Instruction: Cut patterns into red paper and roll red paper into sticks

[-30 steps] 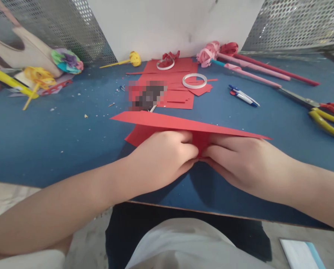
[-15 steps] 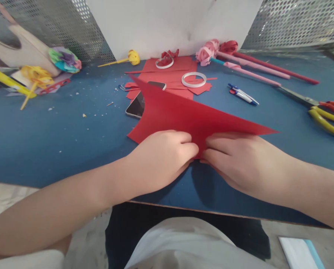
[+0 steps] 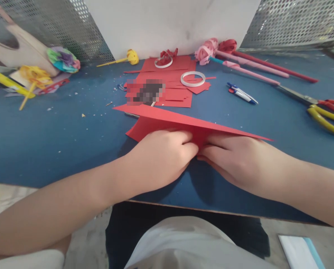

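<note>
A sheet of red paper [image 3: 169, 121] is pinched between both hands just above the blue table, its upper part curling over toward me. My left hand [image 3: 165, 158] is closed on its near edge, thumb and fingers pressed together. Close beside it, my right hand [image 3: 243, 160] grips the same edge, with its fingers partly under the paper's overhang. The sheet's pointed corners stick out to the far left and to the right. Behind it lies a phone [image 3: 148, 91], partly covered by the paper.
Red paper pieces [image 3: 183, 99] lie behind the sheet, with white tape rolls [image 3: 193, 79] on them. To the right are a pen [image 3: 242, 93], scissors [image 3: 309, 100] and paper flowers [image 3: 207, 52] on stems. Yellow paper flowers [image 3: 132, 57] and a pale bag [image 3: 29, 48] stand at the left.
The raised part of the red paper has come down and folded nearer to my hands, uncovering more of the red pieces behind. Both hands stay nearly in place, still gripping.
</note>
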Available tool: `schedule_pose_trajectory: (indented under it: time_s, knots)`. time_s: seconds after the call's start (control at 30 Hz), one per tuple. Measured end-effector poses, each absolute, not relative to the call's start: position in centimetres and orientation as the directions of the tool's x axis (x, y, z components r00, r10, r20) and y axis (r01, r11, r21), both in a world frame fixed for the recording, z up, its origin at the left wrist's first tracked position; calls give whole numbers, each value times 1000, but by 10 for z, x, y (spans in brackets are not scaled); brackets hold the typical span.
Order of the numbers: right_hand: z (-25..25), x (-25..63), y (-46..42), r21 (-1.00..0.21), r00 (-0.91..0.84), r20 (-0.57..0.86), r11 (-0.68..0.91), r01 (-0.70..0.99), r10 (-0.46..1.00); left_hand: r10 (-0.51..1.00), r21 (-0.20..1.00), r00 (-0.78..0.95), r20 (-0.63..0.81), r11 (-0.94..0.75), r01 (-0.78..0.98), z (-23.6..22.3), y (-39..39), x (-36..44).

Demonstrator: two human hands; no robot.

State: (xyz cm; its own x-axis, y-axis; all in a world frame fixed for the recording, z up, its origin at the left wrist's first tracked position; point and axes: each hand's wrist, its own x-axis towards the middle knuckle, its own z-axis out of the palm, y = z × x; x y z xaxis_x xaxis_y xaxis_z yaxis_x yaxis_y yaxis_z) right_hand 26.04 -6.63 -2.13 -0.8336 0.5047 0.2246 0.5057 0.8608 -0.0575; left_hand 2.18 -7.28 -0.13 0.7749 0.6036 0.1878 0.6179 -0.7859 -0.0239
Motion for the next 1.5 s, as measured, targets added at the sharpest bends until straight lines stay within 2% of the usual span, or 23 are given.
schedule_pose_trajectory:
  time_s: [0.07, 0.17, 0.37, 0.47, 0.57, 0.73, 0.87, 0.93, 1.1, 1.27, 1.3, 1.43, 1.5]
  knots:
    - [-22, 260, -65, -68, -825, 194, 847, 528, 530, 583, -81, 786, 207, -790, 607, -2, -73, 22]
    - [-24, 261, -64, -117, -790, 127, 800, 588, 599, 578, -95, 787, 215, -790, 606, -4, -72, 21]
    - [-26, 261, -64, -23, -834, 179, 849, 527, 522, 559, -113, 799, 222, -799, 591, -5, -71, 20]
    - [-26, 261, -63, -3, -846, 215, 866, 500, 488, 562, -81, 802, 204, -807, 586, -4, -69, 20]
    - [-24, 261, -61, 3, -838, 287, 875, 484, 463, 603, -1, 781, 158, -791, 611, -4, -69, 20]
    - [-18, 257, -60, -143, -824, 301, 877, 459, 481, 669, 51, 727, 156, -740, 670, -4, -73, 22]
    - [-12, 251, -61, -402, -689, 220, 708, 582, 691, 657, 96, 726, 202, -751, 653, -6, -74, 22]
    - [-12, 250, -62, -451, -659, 160, 648, 614, 735, 646, 117, 732, 219, -762, 637, -6, -73, 21]
    - [-16, 253, -60, -371, -749, 140, 735, 567, 648, 623, 74, 747, 231, -777, 625, -3, -73, 21]
    - [-16, 256, -58, -430, -753, 172, 736, 523, 635, 653, 29, 716, 246, -743, 669, -3, -76, 23]
    - [-16, 256, -58, -413, -761, 186, 752, 514, 622, 661, 36, 709, 245, -737, 675, -3, -76, 23]
    - [-19, 259, -58, -202, -848, 250, 881, 427, 468, 656, 65, 733, 178, -751, 657, -3, -74, 21]
    - [-20, 260, -59, -136, -863, 242, 897, 421, 443, 631, 64, 760, 155, -774, 630, -4, -73, 20]
